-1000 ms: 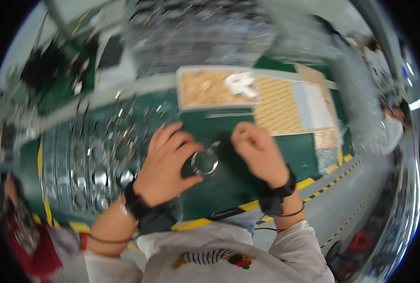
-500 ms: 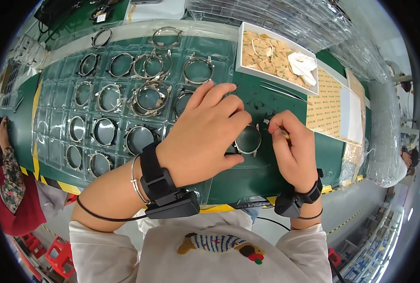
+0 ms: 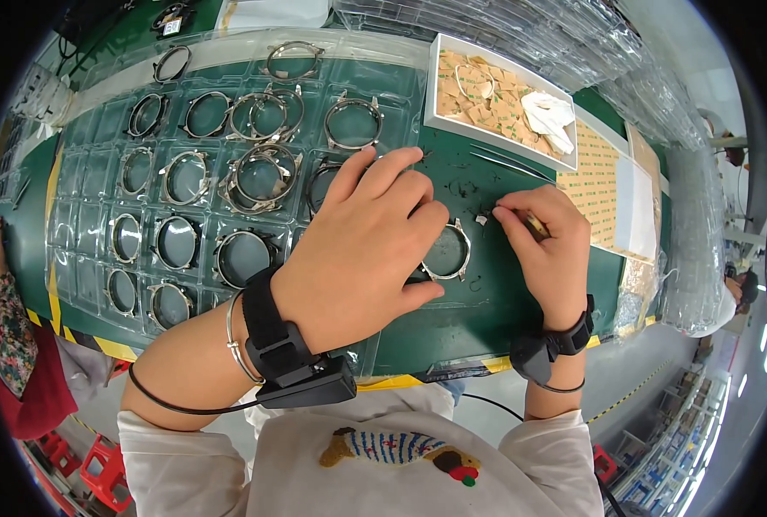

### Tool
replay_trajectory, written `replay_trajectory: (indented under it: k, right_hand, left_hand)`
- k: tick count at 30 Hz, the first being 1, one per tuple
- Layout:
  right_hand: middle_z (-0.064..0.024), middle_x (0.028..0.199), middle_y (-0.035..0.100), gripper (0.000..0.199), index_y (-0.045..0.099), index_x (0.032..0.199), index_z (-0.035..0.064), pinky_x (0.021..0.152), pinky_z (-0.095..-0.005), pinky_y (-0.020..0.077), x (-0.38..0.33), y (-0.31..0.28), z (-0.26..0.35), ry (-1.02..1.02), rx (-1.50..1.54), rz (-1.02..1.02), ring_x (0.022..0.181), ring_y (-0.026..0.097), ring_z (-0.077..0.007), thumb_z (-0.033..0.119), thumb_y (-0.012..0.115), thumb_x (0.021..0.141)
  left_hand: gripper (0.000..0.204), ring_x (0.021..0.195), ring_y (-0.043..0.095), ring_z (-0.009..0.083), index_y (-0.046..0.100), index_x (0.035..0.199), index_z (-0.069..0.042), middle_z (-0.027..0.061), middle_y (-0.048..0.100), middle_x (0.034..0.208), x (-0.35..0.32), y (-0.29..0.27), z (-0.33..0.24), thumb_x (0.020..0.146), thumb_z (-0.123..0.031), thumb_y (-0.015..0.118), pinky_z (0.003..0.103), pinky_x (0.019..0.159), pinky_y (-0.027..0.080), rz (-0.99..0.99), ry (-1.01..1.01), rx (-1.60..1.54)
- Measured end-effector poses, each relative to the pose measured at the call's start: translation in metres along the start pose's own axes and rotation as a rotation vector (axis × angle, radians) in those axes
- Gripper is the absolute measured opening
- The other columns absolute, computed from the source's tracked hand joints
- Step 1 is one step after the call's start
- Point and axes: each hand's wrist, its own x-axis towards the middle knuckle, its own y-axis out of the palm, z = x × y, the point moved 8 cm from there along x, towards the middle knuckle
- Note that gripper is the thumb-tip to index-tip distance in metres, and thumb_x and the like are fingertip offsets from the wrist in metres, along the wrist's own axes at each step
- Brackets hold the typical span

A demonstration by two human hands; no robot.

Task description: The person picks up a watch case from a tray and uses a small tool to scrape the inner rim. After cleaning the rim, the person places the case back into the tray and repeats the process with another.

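Observation:
A round metal watch case (image 3: 458, 247), open in the middle, lies on the green mat. My left hand (image 3: 362, 237) is over its left edge, the index finger and thumb closed about its rim and the other fingers extended toward the tray; the fingertip contact is partly hidden. To the right of the case, my right hand (image 3: 545, 246) is closed in a pinch. A thin yellowish and dark object (image 3: 537, 226) shows between its thumb and fingers, too hidden to name. By the right fingertips is a tiny whitish scrap (image 3: 482, 220), seemingly on the mat.
A clear compartment tray (image 3: 90, 198) with several watch cases (image 3: 177, 243) fills the left. Behind stands a white box (image 3: 504, 142) of brown paper bits and crumpled white tissue. Metal tweezers (image 3: 513, 165) lie before it; adhesive-backed sheets (image 3: 592, 189) lie right. Another person's arm (image 3: 9, 310) is far left.
The view has shifted slightly. My right fingers have risen and drawn away from the watch case, leaving the whitish scrap apart from the fingertips. My left hand keeps its place over the case.

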Motion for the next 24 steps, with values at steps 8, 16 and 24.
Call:
replay_trajectory:
  k: [8, 16, 24]
  right_hand:
    - [-0.0108, 0.077, 0.061, 0.012, 0.074, 0.093, 0.0005, 0.060, -0.0316, 0.0444, -0.004, -0.001, 0.010, -0.052, -0.143, 0.063, 0.067, 0.058, -0.0230, -0.003, 0.074, 0.082]
    - [-0.0093, 0.077, 0.061, 0.009, 0.072, 0.093, -0.0006, 0.057, -0.0306, 0.0422, -0.001, -0.002, -0.001, 0.018, -0.131, -0.007, 0.064, 0.055, -0.0211, -0.003, 0.071, 0.084]
    - [-0.0060, 0.082, 0.060, 0.018, 0.071, 0.102, 0.0006, 0.056, -0.0288, 0.0409, -0.004, -0.010, 0.004, 0.022, -0.076, 0.058, 0.065, 0.051, -0.0159, -0.003, 0.070, 0.084]
  left_hand:
    - [0.049, 0.138, 0.042, 0.0350, 0.065, 0.113, -0.009, 0.0084, 0.057, 0.119, 0.000, 0.001, 0.002, 0.072, -0.026, 0.086, 0.054, 0.118, 0.029, 0.006, -0.008, 0.004]
    - [0.050, 0.138, 0.042, 0.0352, 0.064, 0.114, -0.009, 0.0085, 0.056, 0.119, 0.000, 0.000, 0.000, 0.072, -0.026, 0.087, 0.054, 0.117, 0.030, 0.016, -0.001, 0.004]
    - [0.050, 0.138, 0.042, 0.0353, 0.065, 0.113, -0.009, 0.0085, 0.057, 0.119, -0.001, 0.001, 0.000, 0.072, -0.025, 0.087, 0.054, 0.117, 0.030, 0.011, -0.002, 0.009]
